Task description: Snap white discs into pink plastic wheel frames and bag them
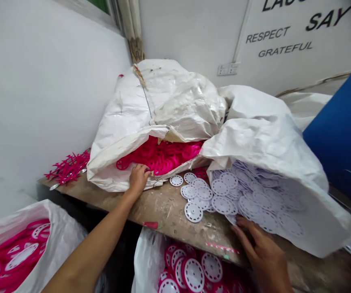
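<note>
The white perforated plastic discs (224,191) lie at my one o'clock, spilling from a woven sack (269,138). My right hand (262,252) is spread open just beside them (to stop them, I think). My left hand (138,180) curls on the lip of another sack (163,97), over pink plastic pieces (160,154); whether it pinches, I cannot tell.

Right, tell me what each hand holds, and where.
Nothing clearly gripped. The left hand rests on one sack's folded edge; the right hand lies spread against another sack's edge.
</note>
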`<state>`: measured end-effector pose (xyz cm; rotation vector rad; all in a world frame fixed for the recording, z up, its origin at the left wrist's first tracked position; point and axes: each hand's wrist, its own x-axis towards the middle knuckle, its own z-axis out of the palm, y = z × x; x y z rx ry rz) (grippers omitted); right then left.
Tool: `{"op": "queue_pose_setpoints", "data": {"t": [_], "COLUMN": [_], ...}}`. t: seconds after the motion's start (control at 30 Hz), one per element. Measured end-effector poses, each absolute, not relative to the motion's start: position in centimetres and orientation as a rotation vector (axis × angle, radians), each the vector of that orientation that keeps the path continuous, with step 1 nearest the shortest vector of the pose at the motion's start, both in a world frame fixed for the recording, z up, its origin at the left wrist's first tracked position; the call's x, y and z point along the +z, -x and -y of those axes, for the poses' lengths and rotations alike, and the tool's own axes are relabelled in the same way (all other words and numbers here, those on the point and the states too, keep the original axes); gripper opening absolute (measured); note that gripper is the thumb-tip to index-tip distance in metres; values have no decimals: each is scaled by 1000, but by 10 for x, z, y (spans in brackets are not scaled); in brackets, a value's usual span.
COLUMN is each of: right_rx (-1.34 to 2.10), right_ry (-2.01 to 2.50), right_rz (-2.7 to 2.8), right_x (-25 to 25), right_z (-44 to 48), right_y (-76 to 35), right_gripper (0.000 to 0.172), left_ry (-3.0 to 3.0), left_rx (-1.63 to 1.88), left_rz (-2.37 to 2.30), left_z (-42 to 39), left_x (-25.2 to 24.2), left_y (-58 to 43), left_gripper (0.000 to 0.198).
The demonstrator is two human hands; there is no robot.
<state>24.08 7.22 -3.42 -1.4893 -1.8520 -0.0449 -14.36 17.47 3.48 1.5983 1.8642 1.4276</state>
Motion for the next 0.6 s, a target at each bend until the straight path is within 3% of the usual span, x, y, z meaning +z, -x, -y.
{"op": "queue_pose_setpoints", "data": {"t": [0.17,0.4,0.6], "right_rx": [184,941,608], "right_ry": [1469,1211,1178], "right_rz": [1576,1267,1677], "right_x": [-20,9,15], "right_z": [-62,-34,-20], "right_y": [-233,-184,-181], "right_gripper": [31,33,26], "left_ry": [-1415,-576,-882], "left_rx": [1456,1174,1164], "left_rz": [-1611,-943,-1020], "left_z": [-116,-22,-3], "left_x": [36,30,23], "left_y": [97,-2,-28], "left_gripper": [21,29,32]}}
